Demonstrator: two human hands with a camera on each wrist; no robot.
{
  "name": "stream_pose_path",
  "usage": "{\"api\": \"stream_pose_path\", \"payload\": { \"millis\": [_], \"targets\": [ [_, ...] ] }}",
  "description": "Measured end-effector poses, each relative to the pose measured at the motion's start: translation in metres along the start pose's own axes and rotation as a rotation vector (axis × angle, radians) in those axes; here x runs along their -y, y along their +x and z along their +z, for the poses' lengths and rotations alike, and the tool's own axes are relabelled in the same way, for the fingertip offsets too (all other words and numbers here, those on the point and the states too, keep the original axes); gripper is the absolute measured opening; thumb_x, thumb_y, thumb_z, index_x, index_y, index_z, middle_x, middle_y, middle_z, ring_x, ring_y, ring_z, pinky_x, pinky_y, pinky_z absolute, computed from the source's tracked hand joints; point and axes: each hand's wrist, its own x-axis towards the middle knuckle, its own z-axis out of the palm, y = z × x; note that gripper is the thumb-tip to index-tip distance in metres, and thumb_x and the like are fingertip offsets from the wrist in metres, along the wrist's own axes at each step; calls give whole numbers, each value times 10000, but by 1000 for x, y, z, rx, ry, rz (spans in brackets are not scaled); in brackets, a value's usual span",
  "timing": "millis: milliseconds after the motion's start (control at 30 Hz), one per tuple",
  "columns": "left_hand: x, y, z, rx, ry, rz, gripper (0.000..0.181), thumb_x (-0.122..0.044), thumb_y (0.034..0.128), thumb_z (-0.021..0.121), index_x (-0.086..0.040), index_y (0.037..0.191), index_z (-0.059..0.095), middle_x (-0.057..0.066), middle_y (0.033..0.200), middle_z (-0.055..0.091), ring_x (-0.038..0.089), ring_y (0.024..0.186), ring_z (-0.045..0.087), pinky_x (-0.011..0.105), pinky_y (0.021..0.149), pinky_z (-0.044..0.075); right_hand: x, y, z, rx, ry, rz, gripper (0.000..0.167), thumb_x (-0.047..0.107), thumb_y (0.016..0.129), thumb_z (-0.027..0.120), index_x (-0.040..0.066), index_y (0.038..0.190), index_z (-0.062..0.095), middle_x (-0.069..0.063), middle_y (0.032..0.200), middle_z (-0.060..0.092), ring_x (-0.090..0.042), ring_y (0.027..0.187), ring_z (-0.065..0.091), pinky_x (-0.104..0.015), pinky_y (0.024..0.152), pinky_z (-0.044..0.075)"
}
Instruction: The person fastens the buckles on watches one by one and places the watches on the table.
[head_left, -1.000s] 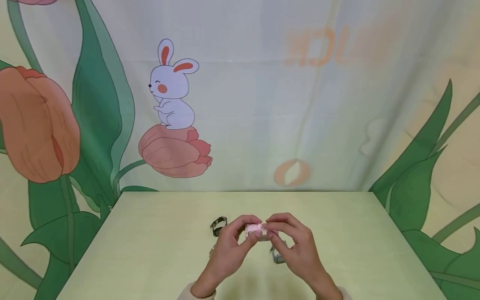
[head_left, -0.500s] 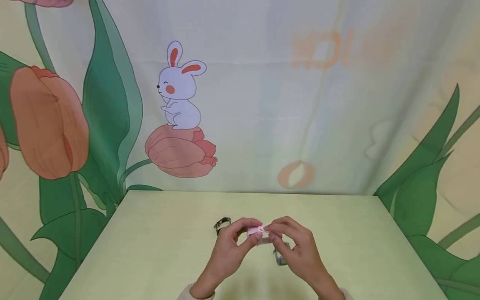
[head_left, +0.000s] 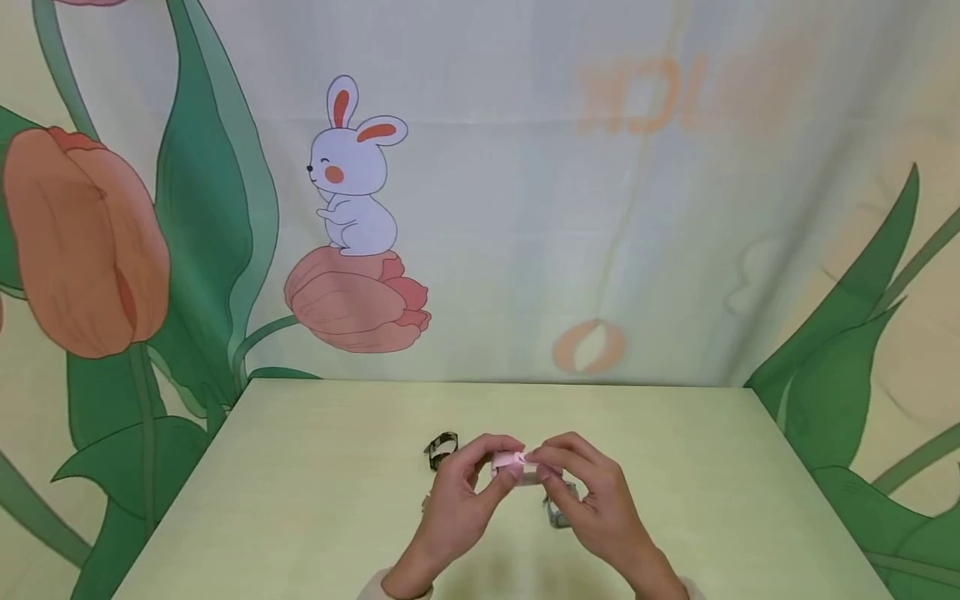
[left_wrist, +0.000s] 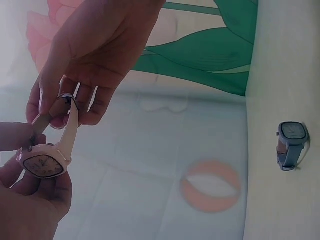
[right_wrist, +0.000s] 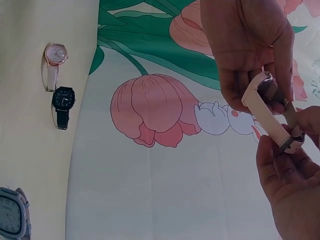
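Both hands hold a pale pink wristwatch (head_left: 508, 458) above the table. My left hand (head_left: 463, 500) grips the case end between thumb and fingers; the square-rounded dial (left_wrist: 44, 166) shows in the left wrist view. My right hand (head_left: 600, 496) pinches the strap near its buckle. In the right wrist view the light strap (right_wrist: 267, 119) stretches between the hands, with the metal buckle (right_wrist: 291, 143) at the right fingers. The strap forms a loop; whether its ends are fastened I cannot tell.
On the table (head_left: 300, 500) lie a black watch (right_wrist: 64, 99), a rose-gold watch (right_wrist: 56, 54) with a pale strap, and a grey-blue watch (left_wrist: 292, 131). The rose-gold one is mostly hidden by the left hand in the head view. Behind hangs a printed curtain (head_left: 480, 208).
The head view shifts slightly. Both hands stay on the pink watch in nearly the same place, with only small finger movements at the strap.
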Motion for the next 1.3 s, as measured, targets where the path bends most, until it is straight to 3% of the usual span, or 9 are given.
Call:
{"api": "stream_pose_path", "payload": {
  "millis": [167, 267, 400, 567, 833, 967, 1167, 1300],
  "targets": [
    [1, -2, 2, -11, -10, 56, 166, -145, 966, 628, -67, 1112, 644, 105, 1057, 659, 129, 984, 613, 229, 944, 499, 1, 0, 0, 3, 8, 4, 335, -93, 859, 663, 146, 1091, 695, -2, 989, 650, -84, 839, 599, -187, 733, 508],
    [2, -2, 1, -5, -8, 86, 200, -100, 964, 619, -34, 1153, 635, 135, 1102, 660, 134, 1019, 616, 218, 957, 493, 0, -1, 0, 9, 9, 1, 335, -90, 864, 657, 148, 1097, 694, 2, 991, 648, -80, 839, 596, -185, 732, 508],
    [1, -2, -1, -5, 9, 34, 231, -122, 952, 643, -80, 1179, 647, 107, 1154, 670, 117, 1050, 625, 207, 945, 498, 0, 0, -2, 20, 6, -13, 339, -98, 863, 652, 145, 1095, 698, 7, 995, 645, -71, 820, 587, -176, 716, 508],
    [0, 0, -3, 3, 43, -13, 181, -151, 934, 676, -102, 1108, 683, 78, 1068, 702, 126, 967, 642, 239, 881, 526, 0, 0, -1, 18, 16, -16, 318, -105, 857, 656, 121, 1077, 696, -12, 994, 650, -78, 821, 593, -172, 723, 509],
    [-1, 2, -1, -19, -39, -47, 204, -142, 934, 676, -42, 1111, 665, 148, 1081, 675, 123, 969, 639, 251, 884, 543, 3, -2, 0, -68, 179, 141, 272, -84, 866, 675, 23, 1114, 641, -122, 987, 673, -156, 908, 650, -211, 890, 542],
    [0, 2, -2, -14, -26, -76, 189, -153, 929, 683, -70, 1099, 679, 126, 1082, 685, 115, 990, 640, 254, 962, 506, 0, -2, -2, -84, 188, 102, 220, -58, 880, 671, 31, 1080, 675, -105, 954, 678, -184, 876, 645, -216, 863, 555],
    [3, 1, -2, 2, 24, -134, 187, -210, 916, 704, -147, 1092, 706, 48, 1044, 719, 111, 981, 660, 281, 974, 496, -3, -3, -4, -76, 165, 58, 235, -51, 872, 684, 45, 1084, 711, -82, 948, 693, -182, 872, 645, -185, 822, 543],
    [3, 0, -2, -6, 28, -122, 238, -203, 910, 710, -137, 1137, 690, 65, 1044, 733, 110, 991, 667, 280, 986, 491, -2, -3, -5, -85, 150, 52, 235, -57, 859, 694, 38, 1073, 719, -85, 937, 703, -181, 867, 657, -180, 815, 543]
  ]
}}
